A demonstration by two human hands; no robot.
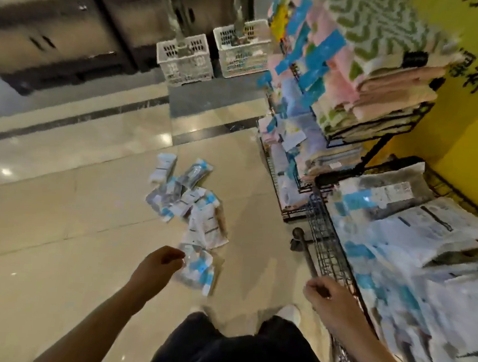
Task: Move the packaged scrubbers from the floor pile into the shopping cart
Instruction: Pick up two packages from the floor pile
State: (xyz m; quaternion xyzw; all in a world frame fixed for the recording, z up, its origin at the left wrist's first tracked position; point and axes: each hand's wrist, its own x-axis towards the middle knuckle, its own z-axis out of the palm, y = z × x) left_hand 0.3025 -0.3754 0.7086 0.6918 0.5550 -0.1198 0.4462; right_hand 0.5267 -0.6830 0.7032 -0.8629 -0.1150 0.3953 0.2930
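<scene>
A pile of packaged scrubbers in white and blue wrappers lies scattered on the beige floor tiles. My left hand hangs just left of the nearest packs, fingers loosely curled, holding nothing. My right hand is beside the wire wall of the shopping cart, fingers curled, with nothing visible in it. The cart on the right is heaped with many of the same packages. The frame is blurred by motion.
A black wire rack stacked with towels and cloths stands beyond the cart against a yellow wall. Two white plastic baskets sit on the floor farther back near dark cabinets. My dark trousers and white shoes show at the bottom.
</scene>
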